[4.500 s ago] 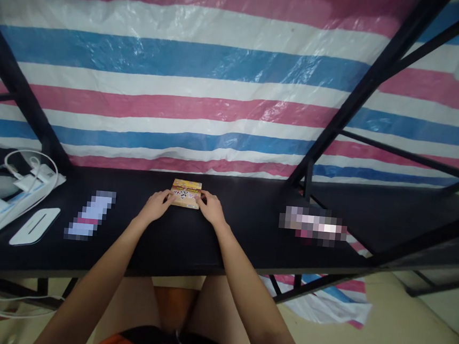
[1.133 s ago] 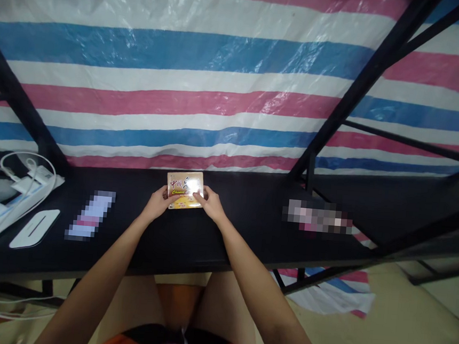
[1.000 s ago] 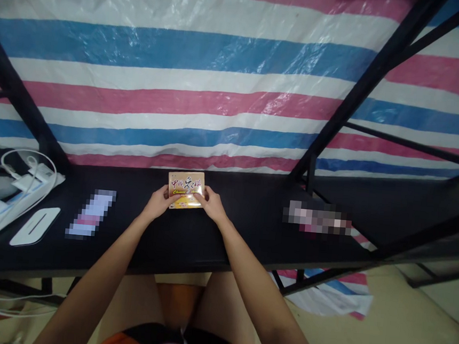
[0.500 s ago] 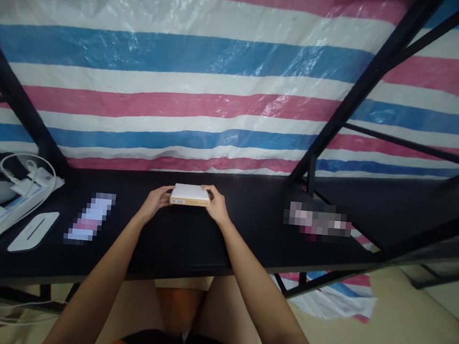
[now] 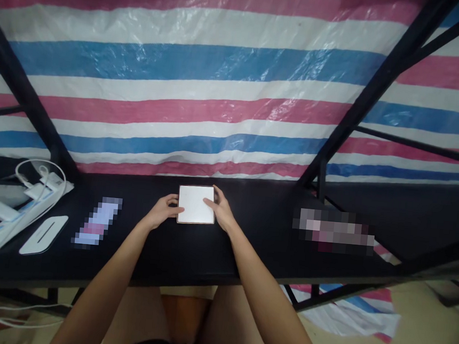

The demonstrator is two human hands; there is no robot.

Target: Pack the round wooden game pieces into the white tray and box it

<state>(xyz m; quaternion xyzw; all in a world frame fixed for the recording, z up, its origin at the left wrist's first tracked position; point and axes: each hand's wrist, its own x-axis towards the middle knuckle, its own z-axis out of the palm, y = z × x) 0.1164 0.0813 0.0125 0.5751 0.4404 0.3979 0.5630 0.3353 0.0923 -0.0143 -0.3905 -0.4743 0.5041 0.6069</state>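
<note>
A small flat box (image 5: 195, 204) lies on the black table (image 5: 190, 249) with its plain white side up. My left hand (image 5: 162, 212) grips its left edge, fingers curled against the side. My right hand (image 5: 221, 210) holds the right edge, with the fingers resting on the white top. Both forearms reach in from below.
A blurred flat item (image 5: 96, 222) lies left of the box, a white oval device (image 5: 44, 227) and white chargers with cables (image 5: 18, 201) further left. Another blurred item (image 5: 334, 232) lies to the right. Black frame bars (image 5: 364, 98) and a striped tarp (image 5: 205, 84) stand behind.
The box lay printed side up, was lifted and tilted toward me, then turned over. Now it lies flat with the white side up, both hands still on it.
</note>
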